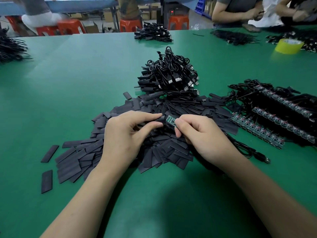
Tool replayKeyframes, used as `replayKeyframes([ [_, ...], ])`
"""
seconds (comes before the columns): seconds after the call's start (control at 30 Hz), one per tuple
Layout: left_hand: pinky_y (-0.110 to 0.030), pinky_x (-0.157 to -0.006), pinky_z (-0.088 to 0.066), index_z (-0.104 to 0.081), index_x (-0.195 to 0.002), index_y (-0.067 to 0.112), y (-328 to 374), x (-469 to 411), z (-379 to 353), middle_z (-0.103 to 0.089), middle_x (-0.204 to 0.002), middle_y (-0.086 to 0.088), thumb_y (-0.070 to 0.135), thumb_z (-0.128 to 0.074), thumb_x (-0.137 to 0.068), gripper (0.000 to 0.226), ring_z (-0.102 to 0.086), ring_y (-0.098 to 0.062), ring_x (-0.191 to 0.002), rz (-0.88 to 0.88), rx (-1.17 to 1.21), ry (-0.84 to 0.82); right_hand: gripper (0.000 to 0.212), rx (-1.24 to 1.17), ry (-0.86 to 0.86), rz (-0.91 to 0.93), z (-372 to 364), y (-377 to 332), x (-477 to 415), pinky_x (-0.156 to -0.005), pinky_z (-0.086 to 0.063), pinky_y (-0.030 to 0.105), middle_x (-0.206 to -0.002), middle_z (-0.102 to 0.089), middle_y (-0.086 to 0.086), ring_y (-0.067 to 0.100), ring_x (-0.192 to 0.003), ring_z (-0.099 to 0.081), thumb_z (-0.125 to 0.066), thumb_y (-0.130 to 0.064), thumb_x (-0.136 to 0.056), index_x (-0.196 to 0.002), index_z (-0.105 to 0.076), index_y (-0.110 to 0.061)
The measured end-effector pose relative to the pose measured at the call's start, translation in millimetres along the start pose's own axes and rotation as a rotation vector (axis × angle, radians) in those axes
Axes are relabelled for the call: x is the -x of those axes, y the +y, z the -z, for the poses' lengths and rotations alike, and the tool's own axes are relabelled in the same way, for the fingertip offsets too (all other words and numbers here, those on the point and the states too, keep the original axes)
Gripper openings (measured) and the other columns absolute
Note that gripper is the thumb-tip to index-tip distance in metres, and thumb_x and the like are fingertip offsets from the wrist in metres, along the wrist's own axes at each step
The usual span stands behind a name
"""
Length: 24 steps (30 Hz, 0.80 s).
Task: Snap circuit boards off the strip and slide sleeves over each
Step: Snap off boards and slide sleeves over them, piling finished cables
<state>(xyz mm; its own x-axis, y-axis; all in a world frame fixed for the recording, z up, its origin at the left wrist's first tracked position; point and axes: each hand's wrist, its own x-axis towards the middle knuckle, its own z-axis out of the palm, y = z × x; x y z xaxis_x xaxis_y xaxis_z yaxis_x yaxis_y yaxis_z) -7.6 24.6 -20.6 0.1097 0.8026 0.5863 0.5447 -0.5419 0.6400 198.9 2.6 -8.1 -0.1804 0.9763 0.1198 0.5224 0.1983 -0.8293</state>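
The left hand [125, 134] is pinching a black sleeve [155, 119] and the right hand [200, 134] is pinching a green circuit board [170, 120] at the sleeve's mouth. The sleeving seems to be starting, and next the board is needing a straight push inside.

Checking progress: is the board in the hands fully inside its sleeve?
Not fully: the board shows bare green between the sleeve in the left hand and the right hand.

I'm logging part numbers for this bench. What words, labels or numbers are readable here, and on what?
No text is readable.
Loose sleeves: faint pale print, too small to read.
Circuit board in the right hand: markings too small.
Sleeve in the left hand: nothing legible.
Red display behind the table: blurred.
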Motion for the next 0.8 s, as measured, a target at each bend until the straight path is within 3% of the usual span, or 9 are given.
replayKeyframes([
  [0.17,-0.032,-0.076,-0.058,-0.082,-0.105,0.024,-4.4,1.2,1.7,-0.078,-0.1,0.011,0.03,-0.082,-0.086,0.02,-0.071,-0.007,-0.085,-0.078,-0.093,-0.036,0.039,0.103,-0.009,0.026,-0.2,-2.0,0.7,-0.051,-0.031,0.021,-0.052,-0.039,-0.009,0.006,-0.048,-0.033,-0.049,-0.035,-0.105,-0.069,-0.057,-0.02],
  [0.3,-0.037,-0.073,-0.059,-0.082,-0.107,0.026,-6.8,0.1,3.7,-0.077,-0.103,0.013,0.036,-0.077,-0.088,0.022,-0.074,-0.011,-0.089,-0.187,-0.209,-0.097,0.036,0.228,-0.047,0.002,-0.9,1.0,1.0,-0.054,-0.031,0.029,-0.058,-0.047,-0.004,0.008,-0.052,-0.039,-0.046,-0.041,-0.103,-0.077,-0.057,-0.019],
  [0.67,-0.032,-0.082,-0.059,-0.079,-0.112,0.015,-4.2,-1.5,0.9,-0.075,-0.111,0.008,0.027,-0.07,-0.093,0.024,-0.071,-0.008,-0.096,-0.31,-0.131,-0.255,0.035,0.24,-0.088,0.017,0.5,5.6,-1.1,-0.058,-0.037,0.036,-0.064,-0.053,-0.001,0.014,-0.057,-0.047,-0.045,-0.041,-0.103,-0.076,-0.056,-0.022],
  [0.8,-0.029,-0.08,-0.057,-0.079,-0.112,0.017,-3.1,-0.3,0.3,-0.075,-0.106,0.009,0.024,-0.078,-0.09,0.023,-0.07,-0.006,-0.092,-0.287,-0.116,-0.273,0.032,0.207,-0.102,0.014,-1.1,7.5,-1.6,-0.055,-0.033,0.031,-0.06,-0.051,-0.003,0.006,-0.051,-0.041,-0.047,-0.041,-0.103,-0.078,-0.061,-0.027],
])
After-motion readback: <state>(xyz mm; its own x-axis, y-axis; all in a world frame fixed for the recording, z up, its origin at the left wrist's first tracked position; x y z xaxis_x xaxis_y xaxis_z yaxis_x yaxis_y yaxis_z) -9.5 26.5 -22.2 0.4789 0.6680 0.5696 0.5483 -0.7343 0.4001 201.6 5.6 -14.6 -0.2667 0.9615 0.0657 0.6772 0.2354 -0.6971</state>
